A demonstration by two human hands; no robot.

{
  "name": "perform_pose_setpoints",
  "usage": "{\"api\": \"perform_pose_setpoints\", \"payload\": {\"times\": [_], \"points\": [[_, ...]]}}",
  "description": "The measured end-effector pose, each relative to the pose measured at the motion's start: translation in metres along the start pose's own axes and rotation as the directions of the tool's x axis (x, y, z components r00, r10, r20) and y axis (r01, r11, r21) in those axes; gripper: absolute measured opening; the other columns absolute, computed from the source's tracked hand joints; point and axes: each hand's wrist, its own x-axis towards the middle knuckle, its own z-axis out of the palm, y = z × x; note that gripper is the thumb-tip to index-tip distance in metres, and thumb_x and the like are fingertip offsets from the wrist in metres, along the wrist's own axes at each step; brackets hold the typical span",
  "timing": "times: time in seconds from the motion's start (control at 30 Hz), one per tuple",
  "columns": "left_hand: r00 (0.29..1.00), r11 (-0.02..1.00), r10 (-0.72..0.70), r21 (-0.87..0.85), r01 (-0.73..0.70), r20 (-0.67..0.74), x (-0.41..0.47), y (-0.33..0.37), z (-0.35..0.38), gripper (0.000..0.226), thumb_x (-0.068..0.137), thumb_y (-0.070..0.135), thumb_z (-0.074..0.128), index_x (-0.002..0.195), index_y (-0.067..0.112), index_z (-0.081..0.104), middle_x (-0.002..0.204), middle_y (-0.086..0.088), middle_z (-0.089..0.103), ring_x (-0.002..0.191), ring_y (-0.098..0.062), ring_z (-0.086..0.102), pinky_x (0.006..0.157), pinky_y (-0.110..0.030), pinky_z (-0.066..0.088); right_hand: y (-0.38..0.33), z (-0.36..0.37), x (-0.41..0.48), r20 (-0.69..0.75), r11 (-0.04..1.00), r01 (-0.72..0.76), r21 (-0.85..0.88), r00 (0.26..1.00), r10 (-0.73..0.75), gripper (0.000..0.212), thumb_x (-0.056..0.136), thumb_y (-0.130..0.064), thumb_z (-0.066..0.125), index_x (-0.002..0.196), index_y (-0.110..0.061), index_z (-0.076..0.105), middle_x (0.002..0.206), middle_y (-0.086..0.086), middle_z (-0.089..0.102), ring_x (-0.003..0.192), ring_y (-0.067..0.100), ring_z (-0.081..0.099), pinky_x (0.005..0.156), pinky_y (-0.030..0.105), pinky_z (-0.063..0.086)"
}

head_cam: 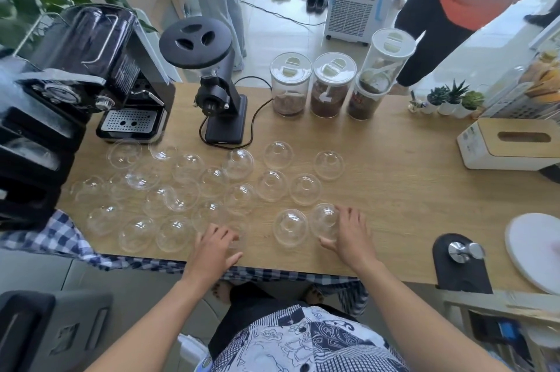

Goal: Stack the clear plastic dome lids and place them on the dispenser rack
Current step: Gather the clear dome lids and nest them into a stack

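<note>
Several clear plastic dome lids [274, 185] lie scattered, dome up, over the left and middle of the wooden table [403, 189]. My right hand [348, 232] curls around one dome lid [324, 220] near the front edge, fingers on its far side and thumb at its near rim. Another single lid [290, 227] sits just left of it. My left hand [215, 246] rests with spread fingers over a lid [212, 214] at the front of the left cluster. A black rack-like dispenser [27, 141] stands at the table's left end, partly out of view.
At the back stand an espresso machine [133, 98], a black grinder [212, 89] with its cord, and three lidded jars [330, 86]. On the right are a tissue box [509, 144], a tamper on a black mat [460, 262] and a white round board [533, 250]. People stand beyond the table.
</note>
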Motion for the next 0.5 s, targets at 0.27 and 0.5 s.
{"api": "perform_pose_setpoints", "payload": {"times": [0.27,0.5], "points": [[0.992,0.944,-0.1,-0.322,0.069,-0.079,0.011,0.022,-0.028,0.014,0.104,0.04,0.071,0.115,0.04,0.08,0.107,0.029,0.074,0.107,-0.006,0.06,0.093,-0.04,0.039,-0.04,-0.014,-0.005,-0.116,0.98,0.192,-0.056,0.973,-0.197,0.104,0.084,-0.079,0.074,0.164,-0.023,0.036,0.146,0.004,0.048,0.133,0.022,0.05,0.112,0.043,0.052],[0.9,0.36,-0.415,-0.883,0.3,0.136,0.025,0.035,-0.059,0.016,0.111,0.03,0.066,0.121,0.033,0.079,0.108,0.011,0.085,0.104,-0.007,0.076,0.095,-0.032,0.059,-0.08,0.004,-0.007,0.156,0.958,0.282,0.042,0.946,-0.285,0.107,0.088,-0.05,0.091,0.17,-0.015,0.031,0.159,0.01,0.039,0.123,0.024,0.066,0.103,0.039,0.064]]}}
